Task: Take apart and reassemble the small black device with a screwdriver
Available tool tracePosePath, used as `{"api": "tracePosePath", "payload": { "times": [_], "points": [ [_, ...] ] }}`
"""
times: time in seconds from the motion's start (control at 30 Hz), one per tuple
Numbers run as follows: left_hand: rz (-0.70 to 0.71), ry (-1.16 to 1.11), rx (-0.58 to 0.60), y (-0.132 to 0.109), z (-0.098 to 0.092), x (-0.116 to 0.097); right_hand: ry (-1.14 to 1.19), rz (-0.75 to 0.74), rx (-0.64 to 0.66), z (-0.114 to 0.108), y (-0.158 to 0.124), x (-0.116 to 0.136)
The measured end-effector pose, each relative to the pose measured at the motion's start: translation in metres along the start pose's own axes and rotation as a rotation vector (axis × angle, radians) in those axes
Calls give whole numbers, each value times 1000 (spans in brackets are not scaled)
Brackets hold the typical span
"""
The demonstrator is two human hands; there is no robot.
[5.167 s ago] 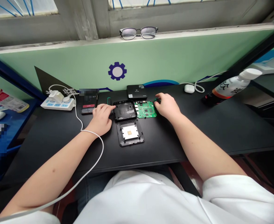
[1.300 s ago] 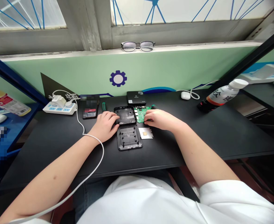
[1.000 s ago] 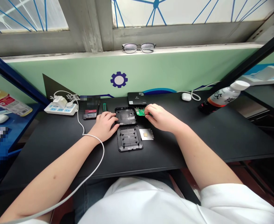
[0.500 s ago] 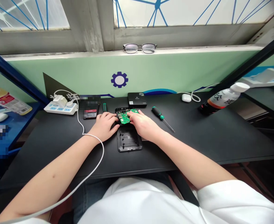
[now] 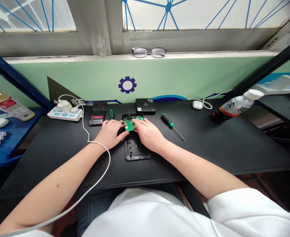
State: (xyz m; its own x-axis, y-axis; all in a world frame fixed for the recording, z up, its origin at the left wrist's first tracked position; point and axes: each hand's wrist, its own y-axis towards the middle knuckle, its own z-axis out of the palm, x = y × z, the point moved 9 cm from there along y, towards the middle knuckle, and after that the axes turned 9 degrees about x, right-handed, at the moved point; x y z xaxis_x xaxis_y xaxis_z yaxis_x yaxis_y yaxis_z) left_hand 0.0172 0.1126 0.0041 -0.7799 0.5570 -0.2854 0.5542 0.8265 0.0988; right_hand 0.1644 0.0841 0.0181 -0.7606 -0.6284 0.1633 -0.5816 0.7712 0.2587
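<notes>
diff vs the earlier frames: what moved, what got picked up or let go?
The green circuit board moved left, off the table and into the black case shell; the right hand carried it there and now lies flat on it. The square metal plate came out of the lower cover and is now out of sight. The left hand stayed at the shell's left edge; the cover did not move.

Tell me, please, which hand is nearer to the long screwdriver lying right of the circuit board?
Right. The right hand rests on the circuit board, just left of the screwdriver; the left hand sits farther left, at the board's other side.
</notes>
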Motion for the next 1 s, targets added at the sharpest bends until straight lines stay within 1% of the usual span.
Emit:
{"api": "tracePosePath", "payload": {
  "times": [0.23,0.47,0.67,0.8,1.0],
  "points": [
    [-37,-38,-1,0,-1,2,-31,2,-7,0,2,-1],
    [-37,-58,8,0,-3,1,-35,4,-35,2,2,-5],
    [-51,-31,12,2,-1,1,-39,6,-73,0,1,-8],
    [-35,-24,11,3,0,1,-42,-3,-100,-1,2,-8],
    [14,-20,7,2,0,-3,-49,-18,-81,5,6,-10]
  ]
}}
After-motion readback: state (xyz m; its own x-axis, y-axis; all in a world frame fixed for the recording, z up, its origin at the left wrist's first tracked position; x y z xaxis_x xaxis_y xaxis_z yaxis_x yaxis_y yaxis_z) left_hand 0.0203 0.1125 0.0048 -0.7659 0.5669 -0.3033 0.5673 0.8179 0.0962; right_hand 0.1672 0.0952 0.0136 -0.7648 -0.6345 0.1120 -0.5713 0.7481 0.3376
